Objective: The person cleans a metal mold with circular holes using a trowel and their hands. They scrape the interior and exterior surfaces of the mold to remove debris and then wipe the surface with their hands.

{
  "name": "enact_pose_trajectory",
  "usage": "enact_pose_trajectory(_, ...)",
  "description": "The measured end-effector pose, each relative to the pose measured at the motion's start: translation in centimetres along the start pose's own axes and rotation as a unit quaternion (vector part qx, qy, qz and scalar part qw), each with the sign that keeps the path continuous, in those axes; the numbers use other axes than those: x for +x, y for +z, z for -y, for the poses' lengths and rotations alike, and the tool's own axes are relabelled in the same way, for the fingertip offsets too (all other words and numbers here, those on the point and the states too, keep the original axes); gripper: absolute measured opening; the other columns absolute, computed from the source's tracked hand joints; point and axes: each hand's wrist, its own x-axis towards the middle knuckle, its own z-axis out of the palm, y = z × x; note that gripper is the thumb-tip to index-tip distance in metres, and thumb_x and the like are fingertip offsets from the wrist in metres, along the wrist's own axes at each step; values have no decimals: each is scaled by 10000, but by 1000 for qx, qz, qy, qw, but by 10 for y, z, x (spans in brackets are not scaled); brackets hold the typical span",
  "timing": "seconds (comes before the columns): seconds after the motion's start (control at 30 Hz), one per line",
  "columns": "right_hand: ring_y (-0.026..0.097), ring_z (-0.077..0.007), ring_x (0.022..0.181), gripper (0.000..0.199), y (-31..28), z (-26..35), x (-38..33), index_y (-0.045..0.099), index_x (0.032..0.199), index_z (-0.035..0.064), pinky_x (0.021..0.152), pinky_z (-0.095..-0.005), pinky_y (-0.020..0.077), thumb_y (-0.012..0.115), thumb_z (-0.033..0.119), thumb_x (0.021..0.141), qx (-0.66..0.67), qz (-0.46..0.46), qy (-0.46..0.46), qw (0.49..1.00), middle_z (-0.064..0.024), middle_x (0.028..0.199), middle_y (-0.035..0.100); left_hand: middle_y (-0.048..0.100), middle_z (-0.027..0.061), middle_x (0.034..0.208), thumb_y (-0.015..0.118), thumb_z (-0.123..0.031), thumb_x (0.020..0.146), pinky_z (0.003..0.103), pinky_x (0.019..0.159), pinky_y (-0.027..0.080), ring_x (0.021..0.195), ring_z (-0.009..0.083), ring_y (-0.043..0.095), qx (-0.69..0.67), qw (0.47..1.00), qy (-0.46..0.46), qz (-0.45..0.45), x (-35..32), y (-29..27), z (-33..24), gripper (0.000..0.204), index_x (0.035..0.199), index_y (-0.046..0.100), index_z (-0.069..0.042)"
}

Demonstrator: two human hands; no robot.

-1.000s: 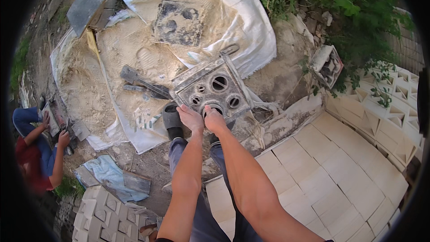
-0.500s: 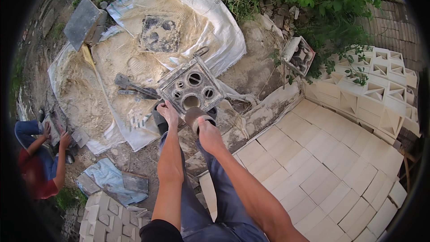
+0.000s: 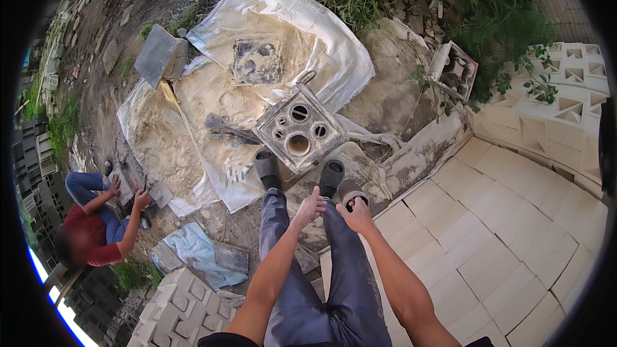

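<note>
With my right hand (image 3: 357, 217) closed round a short metal cup (image 3: 351, 194) and my left hand (image 3: 309, 208) open and empty, I'd lower the cup squarely toward the holed block mould (image 3: 297, 130) — it sits just beyond my shoes on the sandy sheet (image 3: 193, 130) — without tilting.

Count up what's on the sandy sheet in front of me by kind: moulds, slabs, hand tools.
Square metal mould with round holes: 1
Dark cast slab lying on the sand: 1
Grey flat slab at the sheet's far left corner: 1
Trowel-like hand tools beside the mould: 2, as far as I can tell
Total: 5
</note>
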Motion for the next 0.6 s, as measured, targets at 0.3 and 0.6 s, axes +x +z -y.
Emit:
enact_pose_trajectory(0.3, 581, -397, 1014, 477, -25, -52, 0, 506, 1123, -52, 852, -459, 463, 649, 319, 860, 38, -11, -4, 999, -245, 1094, 583, 465, 207, 1363, 506, -776, 784, 399, 949, 454, 1126, 290, 558, -190, 962, -155, 124, 13, 99, -18, 1069, 1392, 333, 85)
enact_pose_trajectory(0.6, 570, -376, 1027, 363, -51, -59, 22, 540, 1140, -35, 854, -454, 472, 609, 197, 870, -38, -105, -146, 983, -207, 1072, 595, 655, 94, 1001, 582, -393, 931, 393, 776, 517, 873, 220, 634, -240, 949, -105, 178, 16, 143, -88, 370, 1110, 596, -69)
